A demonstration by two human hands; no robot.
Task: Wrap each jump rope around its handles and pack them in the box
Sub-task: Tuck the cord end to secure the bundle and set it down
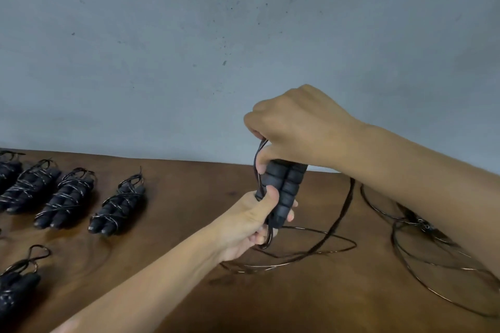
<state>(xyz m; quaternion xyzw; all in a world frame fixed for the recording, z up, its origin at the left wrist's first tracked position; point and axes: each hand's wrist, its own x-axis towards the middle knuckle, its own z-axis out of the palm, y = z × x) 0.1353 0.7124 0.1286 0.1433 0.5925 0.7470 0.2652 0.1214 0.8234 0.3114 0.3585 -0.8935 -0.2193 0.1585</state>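
Observation:
My left hand point(247, 220) grips the lower end of two black ribbed jump rope handles point(285, 188), held side by side and upright above the table. At their top, my right hand point(295, 127) pinches the thin dark rope point(258, 155), which runs down the left side of the handles. The rest of this rope lies in loose loops point(311, 249) on the wooden table point(189, 265) below my hands. No box is in view.
Several wrapped jump ropes lie in a row at the left point(117, 209) point(65, 197), one more at the lower left point(16, 286). Another loose rope point(422, 227) sprawls on the right, partly under my right forearm. A grey wall stands behind the table.

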